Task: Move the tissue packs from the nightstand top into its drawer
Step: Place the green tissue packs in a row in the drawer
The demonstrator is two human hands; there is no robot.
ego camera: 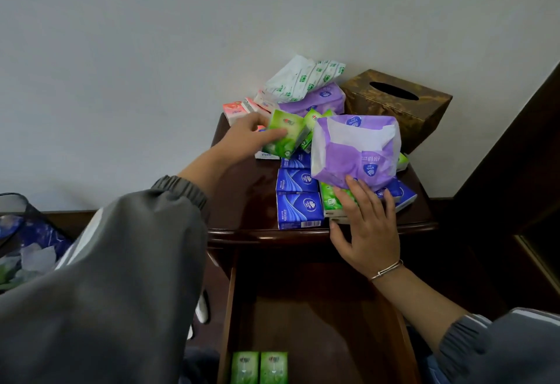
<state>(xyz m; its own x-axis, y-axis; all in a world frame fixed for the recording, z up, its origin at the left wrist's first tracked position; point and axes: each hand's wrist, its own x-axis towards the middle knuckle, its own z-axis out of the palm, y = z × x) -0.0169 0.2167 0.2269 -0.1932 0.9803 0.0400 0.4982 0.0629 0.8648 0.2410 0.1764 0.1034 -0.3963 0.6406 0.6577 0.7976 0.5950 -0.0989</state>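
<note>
The left hand reaches across the dark polished wooden nightstand top, its fingers closed around a small green plastic-wrapped pocket tissue pack, thumb on the near face and the others behind it, a grip that looks meant to lift the pack off the heap. The right hand lies flat with fingers spread; its fingertips press the lower edge of a large, partly opened purple soft tissue pack, while the palm covers a green-and-white pack beneath, probably steadying the pile while the other hand pulls one free. Whether it grips anything cannot be told. Just beside it lie blue rectangular tissue packs, stacked in a row toward the front edge. Further back, against the wall, sit a second purple pack, a white pack with green print, pink small packs and a brown square tissue box with an oval slot. Below the top, the open wooden drawer holds two small green packs side by side at its near end; most packs are not yet moved.
</note>
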